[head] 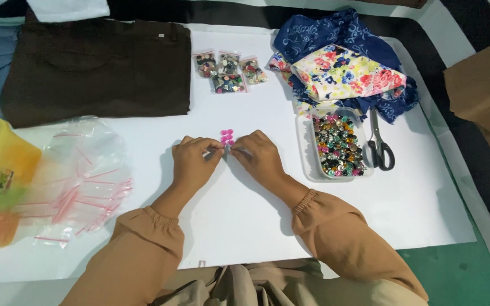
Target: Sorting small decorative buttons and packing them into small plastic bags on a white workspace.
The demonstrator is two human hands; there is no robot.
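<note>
— Tan sleeves (143, 249) come in lowest; what are both hands doing?
— Left hand (193, 161) and right hand (259, 156) meet mid-tabletop (245, 226), each grip pinched on something tiny between them; what it is, I cannot tell.
— And the pink buttons (226, 135)?
— Lying just beyond the fingertips, left of the clear tub of mixed buttons (337, 145).

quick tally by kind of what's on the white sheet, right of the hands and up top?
Filled button bags: 4
Clear tub of mixed buttons: 1
Scissors: 1
Folded brown garment: 1
Heap of patterned fabric: 1
Total: 8
Pink buttons at the hands: too small to count.
</note>
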